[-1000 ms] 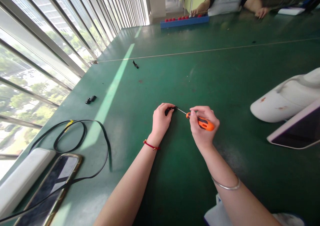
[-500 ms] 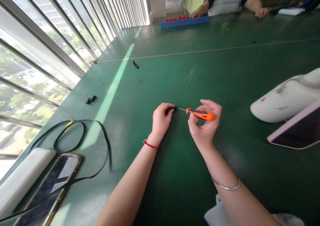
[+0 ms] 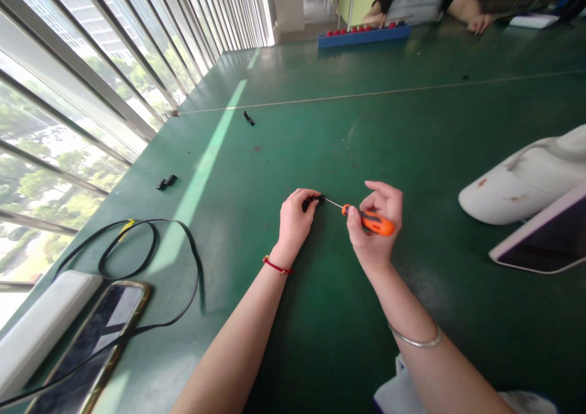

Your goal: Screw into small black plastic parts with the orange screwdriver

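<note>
Pinched in the fingers of my left hand (image 3: 295,215) is a small black part (image 3: 313,200), mostly covered by the fingers and low over the green table (image 3: 329,316). My right hand (image 3: 378,228) grips an orange and black screwdriver (image 3: 376,222) by its handle, between thumb and fingers, with the index finger raised. The thin metal shaft points left, and its tip meets the right end of the black part. Exactly how the tip sits in it is too small to make out.
Small black pieces (image 3: 166,182) and another black piece (image 3: 248,118) lie to the left. A phone (image 3: 91,347), white box (image 3: 46,328) and looped black cable (image 3: 196,261) are front left. A white machine (image 3: 513,182) stands right. Across the table, a person sits behind a blue rack (image 3: 366,36).
The screwdriver's handle has swung down, tilting the shaft, and my right hand's grip has shifted slightly. My left hand stays put. Across the table, the blue rack has slid right.
</note>
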Available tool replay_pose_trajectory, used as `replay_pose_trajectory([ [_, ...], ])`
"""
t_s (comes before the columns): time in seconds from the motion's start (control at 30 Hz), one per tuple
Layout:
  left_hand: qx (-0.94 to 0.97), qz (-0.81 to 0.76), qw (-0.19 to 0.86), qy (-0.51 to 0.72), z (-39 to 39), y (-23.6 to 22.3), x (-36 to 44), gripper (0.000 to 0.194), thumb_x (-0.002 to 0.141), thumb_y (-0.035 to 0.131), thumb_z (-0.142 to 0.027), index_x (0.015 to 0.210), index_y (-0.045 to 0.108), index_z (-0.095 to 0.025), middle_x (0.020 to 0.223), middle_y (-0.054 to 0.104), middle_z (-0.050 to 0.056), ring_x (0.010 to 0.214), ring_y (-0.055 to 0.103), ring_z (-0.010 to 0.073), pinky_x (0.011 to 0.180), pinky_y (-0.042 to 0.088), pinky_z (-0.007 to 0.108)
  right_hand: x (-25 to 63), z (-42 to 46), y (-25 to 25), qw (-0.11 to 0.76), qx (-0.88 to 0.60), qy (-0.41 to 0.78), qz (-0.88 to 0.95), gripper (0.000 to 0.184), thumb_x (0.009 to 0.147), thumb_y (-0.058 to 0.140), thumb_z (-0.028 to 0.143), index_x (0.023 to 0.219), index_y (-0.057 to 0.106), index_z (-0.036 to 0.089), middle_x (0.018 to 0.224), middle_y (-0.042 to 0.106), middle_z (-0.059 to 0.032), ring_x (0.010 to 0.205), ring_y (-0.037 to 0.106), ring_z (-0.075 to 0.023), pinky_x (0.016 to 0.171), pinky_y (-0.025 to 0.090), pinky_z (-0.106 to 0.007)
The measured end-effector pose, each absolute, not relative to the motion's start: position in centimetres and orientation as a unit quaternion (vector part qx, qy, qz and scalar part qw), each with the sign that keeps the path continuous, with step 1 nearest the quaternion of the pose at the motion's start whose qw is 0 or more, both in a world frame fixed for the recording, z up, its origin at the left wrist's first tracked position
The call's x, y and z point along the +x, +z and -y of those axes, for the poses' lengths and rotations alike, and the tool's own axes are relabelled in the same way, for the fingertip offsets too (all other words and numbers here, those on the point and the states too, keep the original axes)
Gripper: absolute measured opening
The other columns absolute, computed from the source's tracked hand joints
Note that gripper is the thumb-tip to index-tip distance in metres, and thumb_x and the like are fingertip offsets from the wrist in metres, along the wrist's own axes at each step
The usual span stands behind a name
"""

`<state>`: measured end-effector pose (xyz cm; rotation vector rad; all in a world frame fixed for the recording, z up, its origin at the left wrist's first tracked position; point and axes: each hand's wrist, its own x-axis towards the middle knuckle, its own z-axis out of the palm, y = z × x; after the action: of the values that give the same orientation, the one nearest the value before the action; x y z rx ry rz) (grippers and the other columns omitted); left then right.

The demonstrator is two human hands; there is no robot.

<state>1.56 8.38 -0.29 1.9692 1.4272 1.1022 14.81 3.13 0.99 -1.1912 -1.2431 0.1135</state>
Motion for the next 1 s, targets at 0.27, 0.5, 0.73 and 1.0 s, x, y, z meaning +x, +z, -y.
replay_pose_trajectory([
  [0.27, 0.717, -0.519, 0.233, 0.403, -8.41, -0.32, 1.55, 0.015, 0.082, 0.057, -0.008, 0.087, 0.067, -0.018, 0.092, 0.070, 0.004, 0.085, 0.064, 0.0160, 0.080, 0.050, 0.029, 14.72, -3.22, 0.86, 0.669, -0.509, 0.061, 0.538, 0.037, 0.072, 0.061, 0.021, 0.108, 0.052, 0.021, 0.073, 0.052, 0.0012, 0.064, 0.053, -0.0155, 0.064, 0.046, -0.033],
  [0.5, 0.717, -0.521, 0.233, 0.400, -8.39, -0.31, 1.55, 0.015, 0.083, 0.056, -0.009, 0.088, 0.067, -0.017, 0.093, 0.070, 0.004, 0.086, 0.064, 0.0163, 0.081, 0.050, 0.029, 14.69, -3.01, 1.18, 0.616, -0.550, 0.027, 0.563, 0.003, 0.079, 0.058, 0.024, 0.080, 0.060, 0.022, 0.050, 0.044, 0.0060, 0.055, 0.049, -0.0140, 0.072, 0.043, -0.035],
  [0.73, 0.716, -0.520, 0.235, 0.402, -8.38, -0.24, 1.57, 0.015, 0.082, 0.057, -0.007, 0.087, 0.067, -0.017, 0.092, 0.070, 0.004, 0.085, 0.064, 0.0161, 0.080, 0.050, 0.029, 14.84, -3.21, 0.66, 0.659, -0.528, 0.030, 0.535, 0.038, 0.072, 0.062, 0.026, 0.108, 0.052, 0.022, 0.071, 0.051, 0.0019, 0.062, 0.051, -0.0159, 0.068, 0.045, -0.036],
  [1.0, 0.716, -0.520, 0.235, 0.402, -8.44, -0.28, 1.58, 0.016, 0.081, 0.057, -0.007, 0.087, 0.067, -0.018, 0.092, 0.070, 0.004, 0.086, 0.064, 0.0164, 0.081, 0.051, 0.029, 14.68, -3.27, 0.85, 0.666, -0.516, 0.044, 0.537, 0.035, 0.071, 0.061, 0.020, 0.105, 0.053, 0.022, 0.072, 0.052, 0.0013, 0.066, 0.052, -0.0160, 0.066, 0.046, -0.033],
])
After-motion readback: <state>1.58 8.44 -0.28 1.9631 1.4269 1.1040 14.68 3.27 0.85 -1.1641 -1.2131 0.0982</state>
